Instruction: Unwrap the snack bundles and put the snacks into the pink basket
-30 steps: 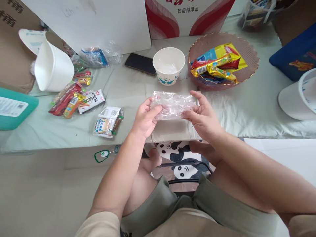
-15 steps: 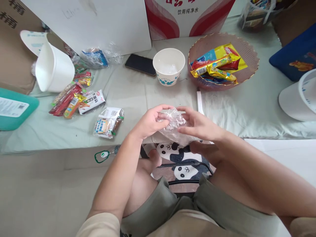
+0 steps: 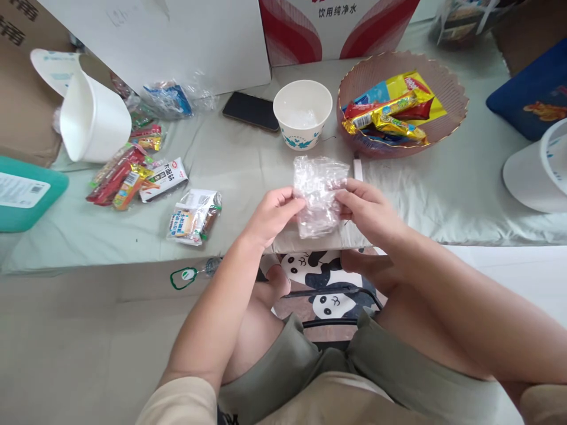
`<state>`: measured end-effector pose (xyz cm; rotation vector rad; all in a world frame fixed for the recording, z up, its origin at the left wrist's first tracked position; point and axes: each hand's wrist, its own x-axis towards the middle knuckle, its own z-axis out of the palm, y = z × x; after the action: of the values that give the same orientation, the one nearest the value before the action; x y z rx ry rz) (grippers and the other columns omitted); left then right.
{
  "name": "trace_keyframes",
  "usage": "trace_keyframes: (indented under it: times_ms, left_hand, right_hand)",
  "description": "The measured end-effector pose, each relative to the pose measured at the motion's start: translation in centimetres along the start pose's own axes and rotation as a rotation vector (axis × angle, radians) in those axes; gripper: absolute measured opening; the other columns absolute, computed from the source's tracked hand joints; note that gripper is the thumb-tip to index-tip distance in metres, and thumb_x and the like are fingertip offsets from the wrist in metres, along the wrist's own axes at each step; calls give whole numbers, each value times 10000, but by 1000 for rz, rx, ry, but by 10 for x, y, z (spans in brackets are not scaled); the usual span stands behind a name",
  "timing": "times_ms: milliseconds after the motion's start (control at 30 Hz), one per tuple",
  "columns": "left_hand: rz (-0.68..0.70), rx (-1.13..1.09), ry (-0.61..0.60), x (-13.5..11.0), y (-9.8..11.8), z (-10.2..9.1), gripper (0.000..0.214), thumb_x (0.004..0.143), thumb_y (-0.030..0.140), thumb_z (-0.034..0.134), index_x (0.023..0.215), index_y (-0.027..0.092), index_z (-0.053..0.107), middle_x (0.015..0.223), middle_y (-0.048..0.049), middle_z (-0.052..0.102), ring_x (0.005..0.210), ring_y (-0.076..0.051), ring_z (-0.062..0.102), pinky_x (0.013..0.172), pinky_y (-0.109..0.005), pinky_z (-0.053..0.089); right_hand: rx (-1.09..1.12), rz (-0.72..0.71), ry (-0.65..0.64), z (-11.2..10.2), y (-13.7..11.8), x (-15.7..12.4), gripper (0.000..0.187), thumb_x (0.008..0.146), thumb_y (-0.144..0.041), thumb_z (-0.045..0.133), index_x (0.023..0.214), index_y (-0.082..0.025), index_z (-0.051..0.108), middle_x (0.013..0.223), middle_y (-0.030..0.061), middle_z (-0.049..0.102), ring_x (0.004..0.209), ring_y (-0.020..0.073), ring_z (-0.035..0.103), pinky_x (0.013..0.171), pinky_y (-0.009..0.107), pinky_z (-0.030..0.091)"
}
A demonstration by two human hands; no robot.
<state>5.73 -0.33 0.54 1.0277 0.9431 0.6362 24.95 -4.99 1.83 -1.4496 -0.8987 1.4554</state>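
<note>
Between my hands a crinkled clear plastic bag [image 3: 319,198] is spread out over the front edge of the table. My left hand [image 3: 275,213] pinches its left side between thumb and fingers. At the right side, my right hand [image 3: 367,203] grips it the same way. Just beyond the bag stands a white paper bowl [image 3: 302,112] with a blue leaf print and some clear plastic inside. A white strip-like object [image 3: 358,169] lies partly behind my right hand.
A pink scalloped bowl [image 3: 449,121] holds several snack packets. A phone [image 3: 251,111] lies left of the paper bowl. Snack packets [image 3: 195,217] and a tipped white tub [image 3: 95,121] are at the left, a white bucket [image 3: 534,171] at the right. Boxes [image 3: 195,41] line the back.
The plastic bag has gone from a bunched clump to a flatter, spread sheet. My hands have moved slightly apart, each now at one side of it.
</note>
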Motion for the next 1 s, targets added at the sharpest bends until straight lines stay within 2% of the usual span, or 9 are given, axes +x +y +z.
trace_keyframes:
  times_ms: [100, 200, 367, 467, 567, 700, 833, 900, 1000]
  left_hand:
    - [62, -16, 119, 1, 3, -4, 207, 727, 290, 714, 648, 208, 541, 597, 51, 475, 526, -83, 443, 483, -226, 364]
    - [187, 99, 193, 1, 1, -7, 197, 760, 282, 683, 664, 215, 525, 613, 44, 462, 557, -96, 437, 501, -235, 348]
    - [281, 240, 161, 1, -8, -5, 201, 847, 307, 678, 734, 215, 541, 649, 40, 489, 579, -98, 460, 524, -226, 386]
    - [249, 140, 167, 3, -9, -5, 191, 892, 374, 668, 819, 227, 570, 677, 38, 513, 574, -101, 505, 518, -217, 438]
    - [167, 21, 229, 4, -7, -5, 181, 909, 380, 655, 850, 238, 560, 680, 40, 525, 530, -97, 507, 479, -210, 446]
    - [71, -55, 240, 6, -3, -2, 167, 918, 335, 636, 828, 238, 534, 662, 51, 511, 466, -82, 452, 462, -212, 454]
    - [1, -118, 225, 5, -3, 3, 143, 930, 313, 623, 844, 231, 543, 657, 54, 503, 468, -82, 481, 458, -208, 470]
    - [3, -146, 232, 4, -3, 5, 168, 917, 315, 646, 832, 225, 533, 670, 54, 511, 485, -81, 514, 461, -201, 484]
    - [80, -196, 236, 4, -1, 5, 227, 889, 335, 702, 816, 218, 521, 693, 53, 526, 522, -73, 549, 475, -180, 484]
  right_hand:
    - [25, 62, 68, -4, -2, 2, 206, 847, -257, 607, 1049, -215, 603, 742, -2, 704, 672, 149, 691, 644, 287, 554]
    - [15, 33, 58, -4, -2, 0, 354, 878, -416, 633, 1166, -229, 552, 848, 23, 742, 731, 169, 726, 635, 297, 559]
    - [-150, -2, -58, 2, 5, -4, 660, 706, -381, 825, 1236, -224, 464, 730, -60, 637, 679, 160, 663, 622, 297, 513]
    - [-138, -71, -62, 2, 8, -2, 555, 749, -361, 767, 1198, -233, 467, 744, -68, 604, 652, 138, 634, 661, 315, 528]
    - [-158, -188, 31, -2, 9, 0, 443, 792, -344, 689, 1170, -248, 480, 868, -29, 611, 681, 126, 624, 667, 318, 544]
    - [-334, -444, 72, -2, 10, -3, 499, 749, -338, 739, 1193, -250, 530, 1080, 35, 605, 821, 150, 635, 630, 298, 542]
    - [-559, -679, 106, 2, 12, -7, 64, 840, -232, 650, 901, -237, 630, 928, 25, 610, 795, 147, 605, 654, 294, 541]
    - [-571, -757, 150, 4, 13, -7, 82, 864, -180, 602, 804, -234, 621, 841, 10, 595, 739, 131, 580, 649, 284, 525]
    - [-507, -743, 133, 4, 16, -5, 75, 850, -163, 598, 864, -234, 620, 790, -14, 569, 677, 114, 548, 637, 276, 507]
